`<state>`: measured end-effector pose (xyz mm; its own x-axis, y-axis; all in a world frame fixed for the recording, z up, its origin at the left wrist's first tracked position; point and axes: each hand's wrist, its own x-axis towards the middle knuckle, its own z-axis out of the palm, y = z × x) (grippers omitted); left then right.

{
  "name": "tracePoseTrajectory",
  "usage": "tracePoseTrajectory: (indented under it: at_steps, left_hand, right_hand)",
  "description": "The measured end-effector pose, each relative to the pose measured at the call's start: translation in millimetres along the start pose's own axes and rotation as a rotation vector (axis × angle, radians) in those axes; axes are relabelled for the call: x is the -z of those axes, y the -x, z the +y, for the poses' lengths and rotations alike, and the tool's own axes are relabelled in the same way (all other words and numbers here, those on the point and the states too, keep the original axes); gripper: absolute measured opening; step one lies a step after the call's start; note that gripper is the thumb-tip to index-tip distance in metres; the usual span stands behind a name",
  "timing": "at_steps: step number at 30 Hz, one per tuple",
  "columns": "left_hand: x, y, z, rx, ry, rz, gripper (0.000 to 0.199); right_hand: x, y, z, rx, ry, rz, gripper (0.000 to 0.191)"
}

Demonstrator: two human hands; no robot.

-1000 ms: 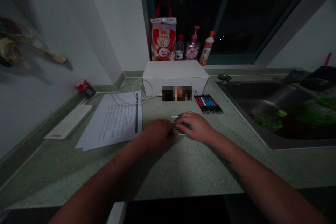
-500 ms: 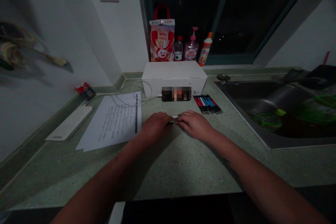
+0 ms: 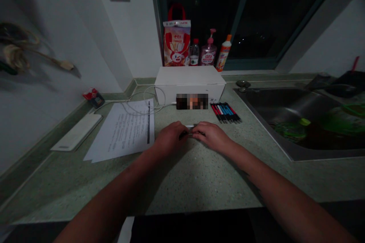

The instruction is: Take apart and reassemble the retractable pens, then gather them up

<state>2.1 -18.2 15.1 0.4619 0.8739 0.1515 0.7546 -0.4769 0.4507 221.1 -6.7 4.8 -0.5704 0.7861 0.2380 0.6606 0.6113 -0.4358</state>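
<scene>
My left hand (image 3: 170, 136) and my right hand (image 3: 210, 135) meet over the middle of the green speckled counter (image 3: 196, 182). Between their fingertips lies a slim, pale, pen-like object (image 3: 190, 126), mostly covered by the fingers. Both hands are closed around its ends. Behind the hands, a dark phone (image 3: 192, 101) with a blurred screen leans on a white box (image 3: 189, 76), a white cable plugged into its left end. Several red, blue, white and black pens (image 3: 226, 113) lie in a row beyond my right hand.
Printed sheets (image 3: 125, 133), a white flat block (image 3: 78, 133) and a small red-and-blue pack (image 3: 93, 98) lie left. A metal sink (image 3: 265, 121) holds green items at right. A bag (image 3: 176, 43) and several bottles stand behind the box.
The fingers of my left hand have shifted slightly around the thin object, with a dark gap now showing beneath them. My right hand stays nearly in place, and the view has moved slightly.
</scene>
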Motion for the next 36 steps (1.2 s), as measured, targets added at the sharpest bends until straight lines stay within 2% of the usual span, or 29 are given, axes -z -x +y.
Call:
tracePoseTrajectory:
  at_steps: [7,16,20,24,29,32,34,36]
  left_hand:
    - [1.9,-1,2,0.000,-0.034,-0.017,0.013]
    - [11.2,-2,-5,0.114,-0.109,-0.023,0.015]
    - [7.4,-4,-10,0.164,-0.187,-0.038,0.017]
    - [0.0,-5,-12,0.155,-0.188,-0.053,0.019]
    - [-2.9,-3,-15,0.139,-0.146,-0.028,0.016]
    - [-0.7,-4,-17,0.147,-0.081,0.039,0.015]
    - [0.1,-5,-16,0.155,0.032,0.115,0.015]
    - [-1.2,-6,-14,0.170,0.230,0.162,0.023]
  right_hand:
    - [4,1,-3,-0.044,-0.001,0.009,0.005]
    - [15,3,6,-0.129,0.053,0.007,0.009]
    - [16,4,5,-0.144,0.054,-0.068,0.008]
    - [13,3,2,-0.143,0.044,-0.127,0.007]
    - [9,3,0,-0.145,0.048,-0.127,0.007]
    - [8,3,2,-0.134,0.039,-0.110,0.005]
    - [9,3,2,-0.134,0.028,-0.079,0.003]
    - [9,3,0,-0.121,0.003,-0.012,0.011]
